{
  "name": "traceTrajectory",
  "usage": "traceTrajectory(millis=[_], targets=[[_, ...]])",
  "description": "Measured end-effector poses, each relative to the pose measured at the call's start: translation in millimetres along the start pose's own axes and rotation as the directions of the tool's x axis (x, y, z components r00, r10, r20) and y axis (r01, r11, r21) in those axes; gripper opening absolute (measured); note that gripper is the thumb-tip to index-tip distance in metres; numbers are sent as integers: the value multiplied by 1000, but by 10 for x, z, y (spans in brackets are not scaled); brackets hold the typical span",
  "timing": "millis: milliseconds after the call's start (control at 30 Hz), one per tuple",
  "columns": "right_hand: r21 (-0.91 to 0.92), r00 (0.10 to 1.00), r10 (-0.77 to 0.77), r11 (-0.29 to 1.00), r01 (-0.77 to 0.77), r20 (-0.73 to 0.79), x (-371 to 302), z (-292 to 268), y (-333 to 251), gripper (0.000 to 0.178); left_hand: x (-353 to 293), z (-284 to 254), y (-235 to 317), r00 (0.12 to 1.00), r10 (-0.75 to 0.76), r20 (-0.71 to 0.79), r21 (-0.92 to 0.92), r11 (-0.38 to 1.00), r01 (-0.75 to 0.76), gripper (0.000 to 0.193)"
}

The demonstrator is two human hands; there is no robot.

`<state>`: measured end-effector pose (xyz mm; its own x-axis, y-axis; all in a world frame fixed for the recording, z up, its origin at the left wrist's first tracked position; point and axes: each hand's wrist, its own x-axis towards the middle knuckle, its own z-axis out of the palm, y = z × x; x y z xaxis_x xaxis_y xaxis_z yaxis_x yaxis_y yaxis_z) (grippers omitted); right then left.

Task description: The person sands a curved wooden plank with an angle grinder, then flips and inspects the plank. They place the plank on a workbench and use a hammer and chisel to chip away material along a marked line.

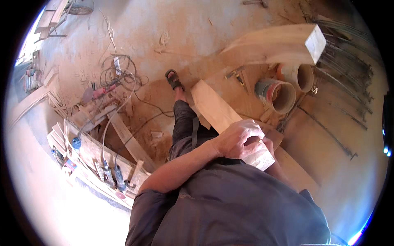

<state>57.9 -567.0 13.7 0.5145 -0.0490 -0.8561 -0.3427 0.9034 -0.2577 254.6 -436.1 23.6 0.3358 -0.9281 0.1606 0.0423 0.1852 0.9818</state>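
Note:
A squared wooden beam [216, 107] slants from the floor area ahead up toward my waist. My left hand [241, 138] is closed over its near part, fingers curled, just short of the whitish cut end [259, 159]. On the beam's right side, close against the left hand, is my right hand [269, 145]. Most of it is hidden behind the beam and the left hand, so its fingers cannot be made out.
A large curved timber [275, 43] stands ahead right, above two open buckets [283, 98] [304, 78]. Metal bars [349, 61] lie at far right. On the left are coiled cables [123, 69], an angle grinder [97, 92], wood offcuts and power tools [119, 178] on a board.

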Motion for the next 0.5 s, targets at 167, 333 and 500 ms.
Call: traceTrajectory(millis=[167,333,500], targets=[[-183,952,-84,983,30,-295,307,928,-102,35,185,-889,-48,996,-79,29,-31,996,80,16],[-211,924,-186,970,119,-334,587,1694,-138,35,245,-1634,-50,970,-239,45,-176,954,244,13],[-142,931,-228,971,194,-284,775,2389,-347,38,431,-2272,225,986,-169,-11,-232,959,162,11]])
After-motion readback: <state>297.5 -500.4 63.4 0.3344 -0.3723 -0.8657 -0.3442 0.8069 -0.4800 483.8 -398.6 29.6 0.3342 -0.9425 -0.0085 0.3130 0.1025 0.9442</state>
